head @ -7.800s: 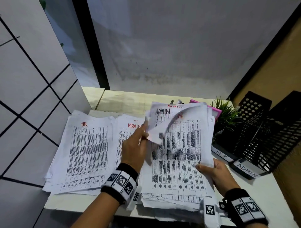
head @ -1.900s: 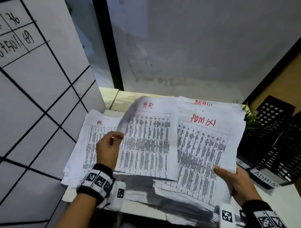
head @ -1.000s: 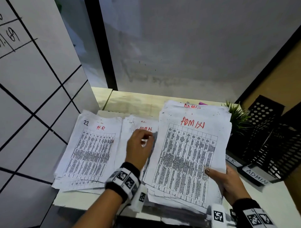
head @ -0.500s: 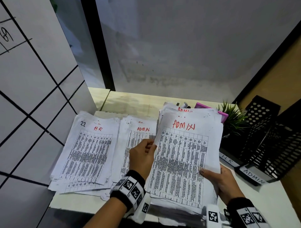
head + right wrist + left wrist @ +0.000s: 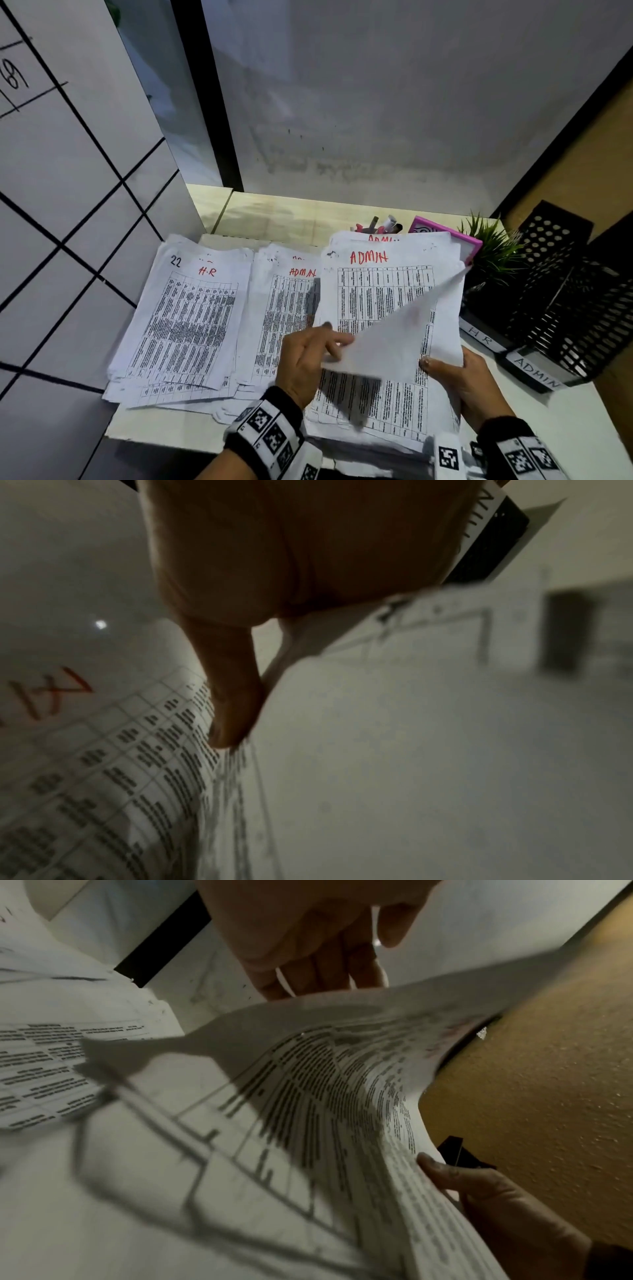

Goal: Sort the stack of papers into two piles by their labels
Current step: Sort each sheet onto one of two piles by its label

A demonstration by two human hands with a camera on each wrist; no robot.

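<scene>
An HR pile (image 5: 185, 322) lies at the left of the table and an ADMIN pile (image 5: 286, 308) beside it. To the right, my right hand (image 5: 442, 368) grips the unsorted stack (image 5: 383, 294) at its right edge, thumb (image 5: 232, 710) on top. The visible top page reads ADMIN in red. My left hand (image 5: 334, 346) pinches the peeled-up sheet (image 5: 387, 346) at its lower left, and the sheet's blank back faces me. In the left wrist view this sheet (image 5: 342, 1074) curls up under my fingers (image 5: 308, 961).
Black mesh trays (image 5: 561, 308) labelled HR and ADMIN stand at the right. A small green plant (image 5: 493, 253), a pink frame (image 5: 445, 233) and pens (image 5: 380, 224) sit behind the stack. A white gridded board (image 5: 68, 205) borders the left side.
My left hand has lifted the top ADMIN sheet by its lower left corner and curled it up, uncovering another ADMIN page. The right hand keeps its hold.
</scene>
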